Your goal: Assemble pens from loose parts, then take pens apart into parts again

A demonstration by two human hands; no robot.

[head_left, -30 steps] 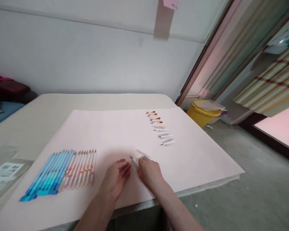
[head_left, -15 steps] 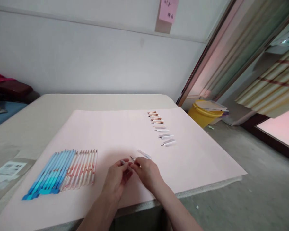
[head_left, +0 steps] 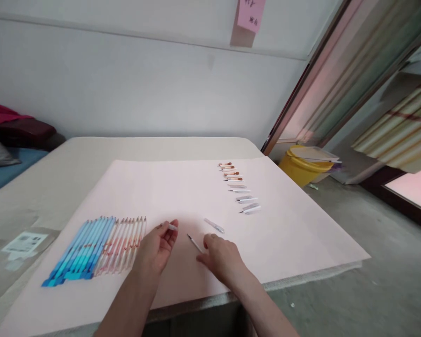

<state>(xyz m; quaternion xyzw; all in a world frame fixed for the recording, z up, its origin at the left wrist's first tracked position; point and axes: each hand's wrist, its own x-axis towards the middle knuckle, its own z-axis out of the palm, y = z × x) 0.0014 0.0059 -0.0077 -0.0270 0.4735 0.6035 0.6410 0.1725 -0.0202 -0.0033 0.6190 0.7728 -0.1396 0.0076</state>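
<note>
My left hand (head_left: 156, 248) is raised over the pink sheet, its thumb and fingers pinching a small whitish translucent pen piece (head_left: 173, 227). To its right, my right hand (head_left: 224, 260) grips the back end of a thin white pen refill (head_left: 195, 243) between thumb and fingers. The refill's dark tip points up and left. A clear pen barrel (head_left: 214, 225) lies on the sheet just beyond my right hand. The gap between my two hands shows bare sheet.
Blue pens (head_left: 82, 248) and clear pens with reddish marks (head_left: 122, 243) lie in a row at left. Brown-topped pen parts (head_left: 233, 173) and white refills with clear pieces (head_left: 250, 208) form a column at right. A yellow bucket (head_left: 298, 167) stands beyond the table.
My hands were together and have moved apart, the left going left with the small translucent piece. The refill now shows along more of its length. The view has shifted slightly.
</note>
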